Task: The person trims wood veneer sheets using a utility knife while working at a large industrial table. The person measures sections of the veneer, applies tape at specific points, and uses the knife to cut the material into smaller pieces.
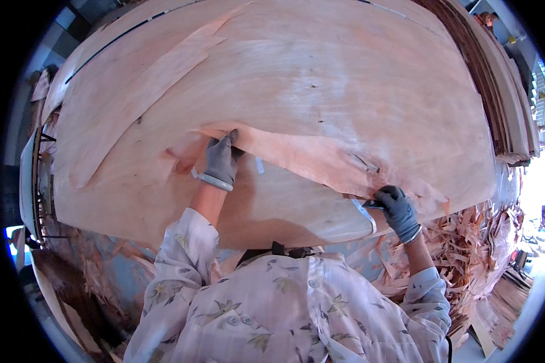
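A long, ragged strip of thin pinkish wood veneer lies slantwise over a large pale veneer sheet. My left hand, in a grey glove, pinches the strip's left part between thumb and fingers. Near the strip's right end, my right hand, also gloved, is closed around a dark flat tool; its exact kind is hard to make out. A split shows in the strip above that hand. Beside the tool, a white tape strip crosses the sheet's near edge. A short white tape piece sticks near my left hand.
Another long, jagged veneer piece lies at the sheet's far left. Stacked veneer sheets stand along the right. Heaps of torn veneer scraps lie at the lower right, with more at the lower left. Part of a person appears at the far right.
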`<control>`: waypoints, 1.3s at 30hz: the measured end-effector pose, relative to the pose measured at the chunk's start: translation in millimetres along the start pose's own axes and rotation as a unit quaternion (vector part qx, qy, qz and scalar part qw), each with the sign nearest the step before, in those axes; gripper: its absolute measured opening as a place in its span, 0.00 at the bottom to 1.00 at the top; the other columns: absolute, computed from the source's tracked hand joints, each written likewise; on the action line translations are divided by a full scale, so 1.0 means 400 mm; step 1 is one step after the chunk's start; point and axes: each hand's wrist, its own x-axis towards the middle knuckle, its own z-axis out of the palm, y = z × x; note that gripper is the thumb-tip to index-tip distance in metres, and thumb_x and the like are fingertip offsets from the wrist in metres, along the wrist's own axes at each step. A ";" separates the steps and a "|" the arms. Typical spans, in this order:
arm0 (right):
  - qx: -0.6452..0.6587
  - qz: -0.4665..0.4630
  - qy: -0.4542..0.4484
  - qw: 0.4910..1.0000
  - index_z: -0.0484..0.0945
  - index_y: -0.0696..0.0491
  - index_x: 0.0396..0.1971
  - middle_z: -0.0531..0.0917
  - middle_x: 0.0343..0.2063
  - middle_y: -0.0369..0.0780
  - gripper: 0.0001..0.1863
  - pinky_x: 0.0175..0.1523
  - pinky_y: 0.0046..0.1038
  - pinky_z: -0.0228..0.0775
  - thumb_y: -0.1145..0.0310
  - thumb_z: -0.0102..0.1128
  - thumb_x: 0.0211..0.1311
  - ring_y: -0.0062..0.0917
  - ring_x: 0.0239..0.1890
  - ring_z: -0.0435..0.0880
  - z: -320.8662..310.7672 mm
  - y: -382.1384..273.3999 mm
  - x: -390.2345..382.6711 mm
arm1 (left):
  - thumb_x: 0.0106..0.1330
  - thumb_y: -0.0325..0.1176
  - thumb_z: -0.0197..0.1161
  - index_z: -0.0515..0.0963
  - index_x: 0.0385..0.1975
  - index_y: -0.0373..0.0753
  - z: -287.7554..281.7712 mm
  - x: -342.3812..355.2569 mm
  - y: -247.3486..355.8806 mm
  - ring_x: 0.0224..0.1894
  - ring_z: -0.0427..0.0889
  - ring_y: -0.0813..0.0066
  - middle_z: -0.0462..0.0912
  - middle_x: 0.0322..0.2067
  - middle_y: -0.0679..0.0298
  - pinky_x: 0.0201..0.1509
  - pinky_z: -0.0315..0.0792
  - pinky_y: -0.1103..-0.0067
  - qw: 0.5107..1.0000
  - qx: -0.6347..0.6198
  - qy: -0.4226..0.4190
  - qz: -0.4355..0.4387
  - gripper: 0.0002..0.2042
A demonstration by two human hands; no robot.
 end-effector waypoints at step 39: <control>0.268 0.176 0.154 0.935 0.77 0.58 0.34 0.78 0.36 0.43 0.12 0.48 0.27 0.68 0.80 0.49 0.49 0.28 0.41 0.77 0.011 0.099 0.133 | 0.62 0.31 0.57 0.73 0.45 0.33 -0.186 -0.110 0.215 0.52 0.72 0.62 0.75 0.47 0.57 0.58 0.63 0.73 0.690 0.633 -0.004 0.351 0.14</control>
